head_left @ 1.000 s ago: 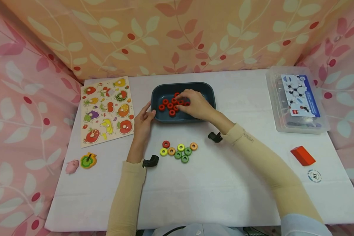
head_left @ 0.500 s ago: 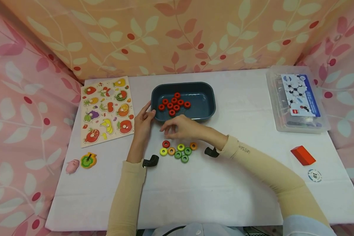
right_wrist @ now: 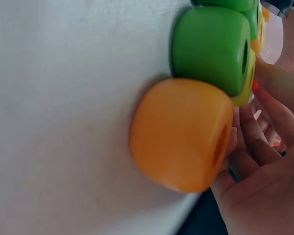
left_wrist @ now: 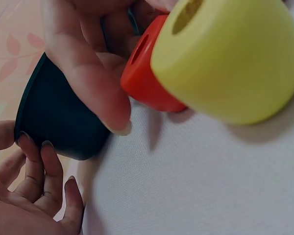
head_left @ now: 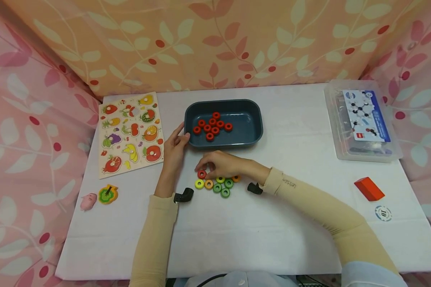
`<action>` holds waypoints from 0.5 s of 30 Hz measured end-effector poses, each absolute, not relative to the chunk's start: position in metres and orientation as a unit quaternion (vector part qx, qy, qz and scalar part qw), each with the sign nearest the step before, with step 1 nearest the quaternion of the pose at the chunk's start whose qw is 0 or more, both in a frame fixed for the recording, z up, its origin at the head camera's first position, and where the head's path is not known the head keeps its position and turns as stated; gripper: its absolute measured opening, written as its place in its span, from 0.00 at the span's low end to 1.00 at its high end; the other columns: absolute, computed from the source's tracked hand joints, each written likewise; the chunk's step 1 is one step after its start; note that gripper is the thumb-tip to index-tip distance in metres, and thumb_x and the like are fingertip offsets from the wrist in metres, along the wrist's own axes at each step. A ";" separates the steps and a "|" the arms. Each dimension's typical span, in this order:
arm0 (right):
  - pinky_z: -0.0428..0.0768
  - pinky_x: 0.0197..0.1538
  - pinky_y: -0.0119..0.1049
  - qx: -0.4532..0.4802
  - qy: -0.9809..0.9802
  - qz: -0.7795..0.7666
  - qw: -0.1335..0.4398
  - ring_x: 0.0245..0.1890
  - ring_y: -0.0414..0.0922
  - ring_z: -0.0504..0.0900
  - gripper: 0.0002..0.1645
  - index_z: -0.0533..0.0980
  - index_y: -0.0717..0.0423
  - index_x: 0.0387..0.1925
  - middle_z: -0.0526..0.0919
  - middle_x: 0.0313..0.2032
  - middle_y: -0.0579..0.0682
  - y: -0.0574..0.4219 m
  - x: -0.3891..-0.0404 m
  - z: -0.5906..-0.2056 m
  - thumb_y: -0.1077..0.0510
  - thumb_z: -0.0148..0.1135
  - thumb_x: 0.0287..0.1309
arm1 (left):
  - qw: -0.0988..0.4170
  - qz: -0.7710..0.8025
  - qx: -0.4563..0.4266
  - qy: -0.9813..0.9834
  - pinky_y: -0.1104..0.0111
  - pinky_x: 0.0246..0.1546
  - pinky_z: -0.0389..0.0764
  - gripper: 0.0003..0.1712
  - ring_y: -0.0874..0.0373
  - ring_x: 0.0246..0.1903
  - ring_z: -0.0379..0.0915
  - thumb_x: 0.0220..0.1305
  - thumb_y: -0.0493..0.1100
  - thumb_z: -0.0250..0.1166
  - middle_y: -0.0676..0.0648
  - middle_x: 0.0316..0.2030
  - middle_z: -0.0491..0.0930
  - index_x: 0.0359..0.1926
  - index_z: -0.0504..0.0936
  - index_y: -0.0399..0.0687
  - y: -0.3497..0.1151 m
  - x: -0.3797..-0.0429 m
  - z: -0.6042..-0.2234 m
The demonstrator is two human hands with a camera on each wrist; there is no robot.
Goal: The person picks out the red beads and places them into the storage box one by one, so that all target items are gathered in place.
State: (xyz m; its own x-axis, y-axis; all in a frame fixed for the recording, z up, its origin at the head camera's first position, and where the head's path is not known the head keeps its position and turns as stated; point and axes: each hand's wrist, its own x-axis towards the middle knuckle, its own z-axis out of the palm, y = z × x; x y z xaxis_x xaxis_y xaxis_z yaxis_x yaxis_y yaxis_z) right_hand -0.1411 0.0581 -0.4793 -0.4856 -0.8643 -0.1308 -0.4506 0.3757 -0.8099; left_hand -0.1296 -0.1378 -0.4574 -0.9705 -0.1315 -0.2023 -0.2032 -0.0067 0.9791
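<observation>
In the head view my right hand [head_left: 222, 164] is over the near group of beads, thumb and index finger on either side of a red bead [head_left: 202, 174]. The left wrist view shows this red bead [left_wrist: 149, 68] behind a yellow bead [left_wrist: 230, 58], with the right thumb beside it. My left hand [head_left: 175, 149] holds the left end of a dark blue tray [head_left: 246, 141], its thumb at the near corner. Several red beads [head_left: 211, 129] lie inside the tray. Green beads [head_left: 225, 193], an orange bead [right_wrist: 183, 134] and yellow ones sit on the table, partly hidden by my right hand.
A wooden fruit puzzle board [head_left: 131, 135] lies left of the tray. Nearer are a pink pig figure [head_left: 88, 202] and a yellow-green tree piece [head_left: 108, 194]. On the right are a clear plastic case [head_left: 362, 119], a red block [head_left: 369, 189] and a round token [head_left: 383, 213].
My right hand has come out of the tray and down toward the near beads, fingers now around the red one. My left hand stays at the tray.
</observation>
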 end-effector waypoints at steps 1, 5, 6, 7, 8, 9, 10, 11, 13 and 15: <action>0.76 0.37 0.31 -0.423 0.780 -0.367 0.279 0.32 0.40 0.76 0.22 0.83 0.53 0.53 0.81 0.42 0.48 0.058 -0.141 -0.479 0.60 0.74 0.55 | 0.025 0.700 -0.118 0.704 0.60 0.61 0.71 0.28 0.44 0.52 0.75 0.73 0.41 0.60 0.25 0.50 0.77 0.72 0.70 0.54 -0.138 -0.130 -0.457; 0.75 0.38 0.31 -0.427 0.783 -0.365 0.269 0.33 0.40 0.76 0.20 0.84 0.52 0.51 0.81 0.42 0.48 0.057 -0.140 -0.478 0.58 0.75 0.55 | 0.022 0.706 -0.114 0.698 0.59 0.62 0.71 0.28 0.43 0.53 0.75 0.73 0.41 0.59 0.24 0.51 0.77 0.72 0.70 0.53 -0.138 -0.130 -0.457; 0.75 0.38 0.31 -0.427 0.783 -0.364 0.266 0.33 0.40 0.76 0.20 0.84 0.53 0.51 0.82 0.42 0.47 0.057 -0.140 -0.477 0.58 0.75 0.55 | 0.022 0.708 -0.113 0.697 0.60 0.62 0.71 0.28 0.43 0.53 0.75 0.73 0.41 0.59 0.24 0.51 0.76 0.72 0.70 0.53 -0.138 -0.130 -0.457; 0.75 0.38 0.31 -0.427 0.785 -0.363 0.263 0.34 0.40 0.76 0.20 0.84 0.52 0.51 0.82 0.42 0.47 0.057 -0.140 -0.476 0.58 0.75 0.55 | 0.022 0.710 -0.113 0.695 0.61 0.61 0.71 0.28 0.43 0.53 0.75 0.73 0.41 0.59 0.23 0.51 0.76 0.72 0.70 0.53 -0.138 -0.130 -0.457; 0.76 0.39 0.31 -0.426 0.787 -0.363 0.260 0.34 0.40 0.76 0.20 0.84 0.52 0.51 0.82 0.42 0.46 0.058 -0.140 -0.475 0.58 0.75 0.55 | 0.022 0.711 -0.113 0.694 0.62 0.61 0.71 0.28 0.43 0.52 0.75 0.73 0.41 0.59 0.23 0.51 0.76 0.72 0.70 0.53 -0.138 -0.129 -0.457; 0.76 0.39 0.31 -0.424 0.788 -0.365 0.258 0.35 0.40 0.76 0.20 0.84 0.52 0.51 0.83 0.42 0.45 0.059 -0.140 -0.473 0.57 0.75 0.55 | 0.023 0.709 -0.114 0.696 0.63 0.60 0.71 0.28 0.44 0.51 0.75 0.73 0.41 0.59 0.23 0.50 0.76 0.72 0.70 0.53 -0.139 -0.129 -0.457; 0.76 0.40 0.31 -0.422 0.789 -0.366 0.254 0.35 0.40 0.77 0.20 0.84 0.52 0.51 0.83 0.42 0.45 0.060 -0.140 -0.471 0.57 0.75 0.55 | 0.024 0.707 -0.115 0.697 0.64 0.59 0.71 0.28 0.45 0.51 0.75 0.73 0.41 0.59 0.23 0.50 0.76 0.72 0.70 0.53 -0.139 -0.129 -0.457; 0.77 0.40 0.31 -0.420 0.790 -0.368 0.253 0.36 0.40 0.78 0.20 0.84 0.53 0.51 0.83 0.43 0.44 0.061 -0.140 -0.468 0.57 0.75 0.55 | 0.024 0.706 -0.115 0.698 0.64 0.58 0.71 0.28 0.45 0.50 0.75 0.73 0.41 0.60 0.23 0.49 0.76 0.72 0.70 0.53 -0.139 -0.129 -0.458; 0.78 0.41 0.31 -0.416 0.790 -0.375 0.249 0.36 0.41 0.79 0.21 0.83 0.53 0.51 0.84 0.43 0.43 0.063 -0.140 -0.463 0.58 0.75 0.54 | 0.024 0.705 -0.114 0.700 0.65 0.58 0.72 0.28 0.45 0.50 0.75 0.73 0.42 0.60 0.23 0.49 0.77 0.72 0.70 0.54 -0.140 -0.131 -0.464; 0.79 0.41 0.32 -0.411 0.790 -0.383 0.246 0.36 0.41 0.80 0.22 0.83 0.54 0.52 0.85 0.45 0.42 0.067 -0.141 -0.454 0.58 0.75 0.54 | 0.023 0.704 -0.113 0.701 0.65 0.57 0.72 0.28 0.47 0.49 0.75 0.73 0.43 0.60 0.24 0.49 0.77 0.72 0.70 0.57 -0.142 -0.134 -0.471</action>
State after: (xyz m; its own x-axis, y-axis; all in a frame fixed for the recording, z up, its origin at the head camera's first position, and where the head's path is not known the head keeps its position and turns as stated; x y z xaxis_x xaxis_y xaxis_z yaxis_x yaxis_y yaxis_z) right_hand -0.1410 0.0670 -0.4544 -0.5404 -0.8381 -0.0738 -0.4610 0.3683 -0.8073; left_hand -0.1337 -0.1418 -0.4708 -0.9735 -0.1254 -0.1910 -0.1905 -0.0165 0.9816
